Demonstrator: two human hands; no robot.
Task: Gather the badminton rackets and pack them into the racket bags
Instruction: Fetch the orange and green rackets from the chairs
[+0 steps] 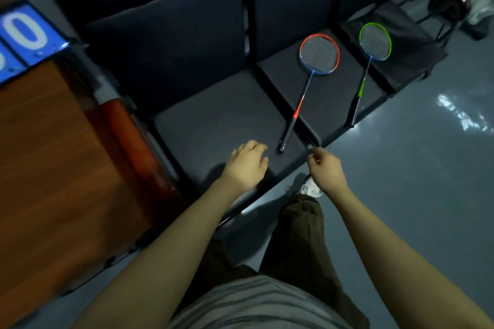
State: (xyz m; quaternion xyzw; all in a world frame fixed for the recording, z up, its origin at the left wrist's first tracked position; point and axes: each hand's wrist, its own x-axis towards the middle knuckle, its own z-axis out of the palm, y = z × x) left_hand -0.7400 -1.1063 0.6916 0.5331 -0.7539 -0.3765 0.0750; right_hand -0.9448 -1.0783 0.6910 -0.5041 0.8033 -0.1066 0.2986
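Still gathering: neither racket lifted yet

Dark seats carry both rackets: the orange one centre, the green one far right. No bag is plainly visible. Left hand, loosely open, nears the orange handle; right hand, loosely curled, holds nothing. Next, I'd judge, a handle needs gripping.

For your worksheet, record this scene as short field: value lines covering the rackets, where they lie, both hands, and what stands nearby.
rackets: red-and-blue racket; green racket
location: both lie flat on dark seats, heads away from the person
left hand: loosely open, holding nothing, just short of the red-and-blue racket's handle end
right hand: fingers loosely curled, holding nothing, at the seat edge
nearby: wooden table, blue scoreboard
racket bags: none clearly identifiable
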